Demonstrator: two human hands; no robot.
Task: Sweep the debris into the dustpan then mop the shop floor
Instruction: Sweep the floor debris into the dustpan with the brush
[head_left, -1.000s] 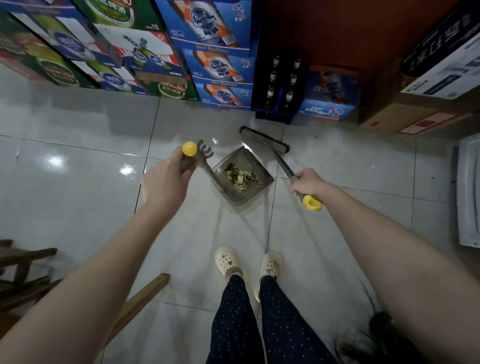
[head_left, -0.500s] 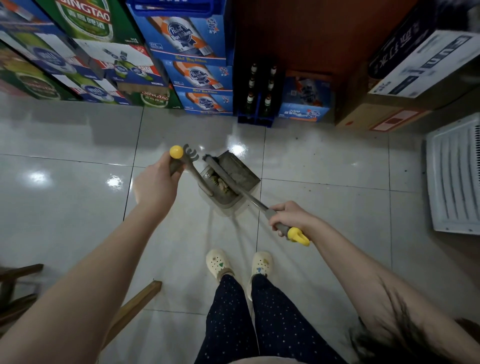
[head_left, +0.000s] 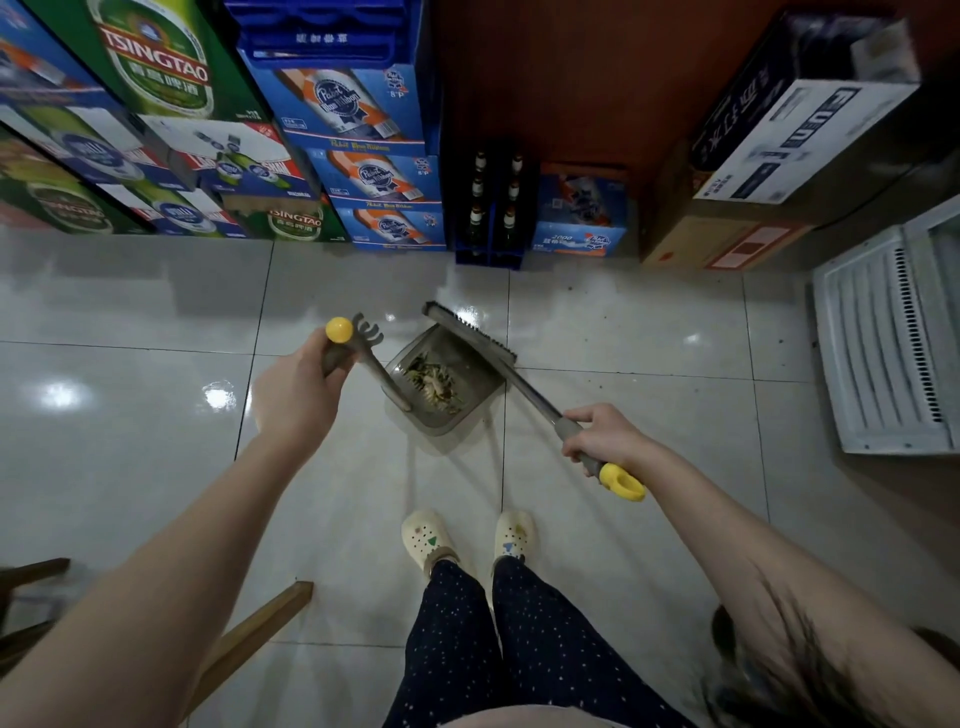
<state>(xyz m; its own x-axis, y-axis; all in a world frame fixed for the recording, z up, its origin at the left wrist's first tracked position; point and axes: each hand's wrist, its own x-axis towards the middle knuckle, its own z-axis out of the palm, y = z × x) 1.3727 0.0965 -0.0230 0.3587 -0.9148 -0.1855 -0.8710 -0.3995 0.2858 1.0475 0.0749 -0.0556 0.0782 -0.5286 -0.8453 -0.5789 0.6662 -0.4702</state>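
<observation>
Centre of frame, on the tiled floor (head_left: 156, 415):
- Dustpan (head_left: 478, 402): grey, resting on the floor ahead of the shoes (head_left: 423, 538). Its long handle rises toward the left, ending in a yellow cap.
- Debris (head_left: 434, 384): a small heap of green and tan scraps lying inside the dustpan.
- Broom (head_left: 530, 387): the dark brush head lies at the dustpan's far edge and the shaft slants to the lower right, ending in a yellow loop.
- Left hand (head_left: 298, 387): clenched round the dustpan handle, just below the cap.
- Right hand (head_left: 602, 439): fingers wrapped round the broom shaft, just above the loop.

Top of frame: stacked beer cartons (head_left: 363, 171) at upper left, with a crate of bottles (head_left: 493, 208) beside them.
Right edge: white grille (head_left: 883, 338).
</observation>
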